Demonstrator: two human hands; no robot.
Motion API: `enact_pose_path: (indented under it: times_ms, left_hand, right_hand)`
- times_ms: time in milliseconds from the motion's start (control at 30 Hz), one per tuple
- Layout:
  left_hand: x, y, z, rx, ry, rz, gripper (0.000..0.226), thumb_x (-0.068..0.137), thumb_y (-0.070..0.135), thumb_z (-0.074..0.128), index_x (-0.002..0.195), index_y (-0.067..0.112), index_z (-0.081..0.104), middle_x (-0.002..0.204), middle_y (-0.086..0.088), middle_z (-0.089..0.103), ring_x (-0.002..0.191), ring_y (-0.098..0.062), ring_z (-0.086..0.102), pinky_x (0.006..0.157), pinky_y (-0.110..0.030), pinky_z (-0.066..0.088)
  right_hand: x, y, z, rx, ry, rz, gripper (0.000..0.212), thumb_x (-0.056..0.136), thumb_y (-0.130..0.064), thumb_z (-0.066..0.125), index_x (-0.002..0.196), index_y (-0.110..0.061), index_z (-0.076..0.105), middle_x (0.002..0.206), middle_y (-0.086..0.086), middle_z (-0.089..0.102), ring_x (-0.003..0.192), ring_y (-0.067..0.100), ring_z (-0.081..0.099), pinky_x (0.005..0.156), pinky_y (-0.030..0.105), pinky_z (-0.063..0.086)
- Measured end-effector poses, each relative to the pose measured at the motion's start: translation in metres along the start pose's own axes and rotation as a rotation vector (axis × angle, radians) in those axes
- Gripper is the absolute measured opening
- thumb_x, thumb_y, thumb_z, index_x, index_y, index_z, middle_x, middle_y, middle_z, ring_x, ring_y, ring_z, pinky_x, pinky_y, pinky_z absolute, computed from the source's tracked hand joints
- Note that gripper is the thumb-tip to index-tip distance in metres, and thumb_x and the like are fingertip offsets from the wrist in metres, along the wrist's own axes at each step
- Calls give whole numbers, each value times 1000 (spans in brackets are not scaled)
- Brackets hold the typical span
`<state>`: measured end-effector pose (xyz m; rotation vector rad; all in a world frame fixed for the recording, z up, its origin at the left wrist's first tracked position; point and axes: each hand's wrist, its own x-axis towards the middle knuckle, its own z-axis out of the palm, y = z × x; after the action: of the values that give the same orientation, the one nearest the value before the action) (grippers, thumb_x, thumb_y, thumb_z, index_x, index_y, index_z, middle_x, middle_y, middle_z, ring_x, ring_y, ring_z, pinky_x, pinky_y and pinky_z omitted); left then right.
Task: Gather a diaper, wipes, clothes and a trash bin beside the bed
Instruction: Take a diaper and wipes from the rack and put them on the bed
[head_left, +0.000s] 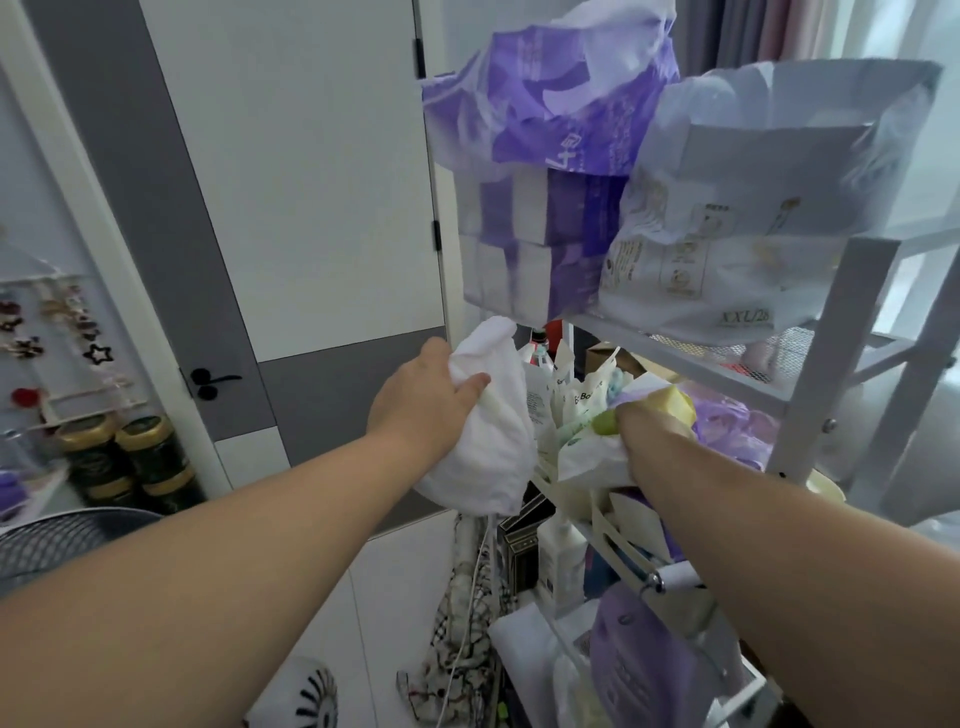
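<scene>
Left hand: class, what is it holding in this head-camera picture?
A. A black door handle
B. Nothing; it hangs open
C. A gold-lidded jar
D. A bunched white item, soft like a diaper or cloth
D: the left hand has its grip closed around a bunched white item in front of the white shelf rack, well apart from the door and the jars.

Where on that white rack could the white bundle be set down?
Hardly anywhere. The top shelf is filled by the purple pack and the white XXL diaper bag; the tier below is crammed with packets around the right hand. The bare patch is the white floor, between the left forearm and the rack.
</scene>
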<state>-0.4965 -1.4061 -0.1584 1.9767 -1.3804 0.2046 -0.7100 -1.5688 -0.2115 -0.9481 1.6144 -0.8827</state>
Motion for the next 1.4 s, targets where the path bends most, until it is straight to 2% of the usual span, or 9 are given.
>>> enact_pose_path:
  times_ms: [67, 233, 333, 433, 567, 733, 900, 1300, 1400]
  left_hand:
    - [-3, -1, -9, -8, 13, -6, 38, 92, 58, 52, 91, 21, 42, 79, 5, 51, 76, -29, 52, 63, -39, 38]
    - [-14, -4, -35, 10, 27, 2, 37, 91, 58, 52, 87, 23, 41, 82, 2, 54, 71, -24, 49, 57, -37, 32]
    - [-17, -10, -57, 18, 54, 6, 37, 90, 59, 53, 86, 25, 40, 76, 7, 48, 65, -19, 47, 54, -36, 31]
    - [-23, -15, -83, 12, 86, 15, 39, 90, 60, 53, 88, 23, 42, 75, 8, 47, 69, -25, 50, 56, -36, 32]
    - [-33, -18, -118, 6, 143, 48, 40, 90, 58, 55, 89, 21, 40, 71, 11, 41, 68, -24, 45, 57, -36, 30]
    - [-41, -23, -161, -7, 217, 53, 38, 91, 54, 55, 93, 19, 41, 77, 4, 48, 70, -27, 49, 60, -36, 36]
    - [-52, -30, -203, 7, 330, -9, 33, 93, 49, 55, 93, 20, 39, 82, 1, 53, 66, -23, 47, 51, -33, 28]
    - [-105, -13, -238, 70, 500, -218, 29, 93, 44, 57, 99, 19, 44, 86, 1, 55, 77, -28, 54, 64, -37, 39]
    - [-123, -9, -233, 92, 530, -250, 30, 92, 44, 58, 98, 19, 44, 81, 6, 51, 74, -25, 53, 61, -35, 36]
  right_hand:
    - [-26, 1, -4, -20, -128, -36, 59, 83, -32, 67, 135, -7, 54, 126, 10, 59, 106, 26, 57, 101, 48, 50]
    - [-84, 18, -18, 169, -175, -86, 81, 41, -43, 73, 113, -10, 59, 111, 11, 62, 97, 32, 63, 85, 44, 56]
    - [-115, 22, -21, 241, -262, -55, 81, 53, -39, 76, 127, -14, 54, 118, 14, 65, 100, 37, 67, 90, 50, 57]
    - [-149, 23, -22, 263, -382, -42, 66, 69, -34, 75, 127, -12, 55, 110, 19, 73, 95, 40, 73, 88, 57, 57]
    - [-193, 17, -14, 412, -539, -16, 52, 82, -37, 76, 121, -7, 60, 101, 20, 77, 84, 36, 76, 68, 45, 62]
    - [-235, 2, 0, 444, -623, -91, 49, 85, -29, 75, 126, -7, 61, 110, 20, 74, 103, 39, 71, 85, 51, 58]
    - [-260, -16, 3, 412, -708, -123, 52, 86, -21, 72, 133, -12, 52, 110, 22, 74, 94, 40, 73, 76, 52, 59]
    - [-273, -19, 0, 389, -971, -143, 43, 84, -24, 79, 118, -8, 60, 95, 21, 77, 75, 38, 76, 53, 47, 61]
    - [-273, -14, -2, 349, -989, -153, 49, 80, -24, 82, 121, -9, 59, 99, 21, 77, 84, 40, 76, 72, 54, 62]
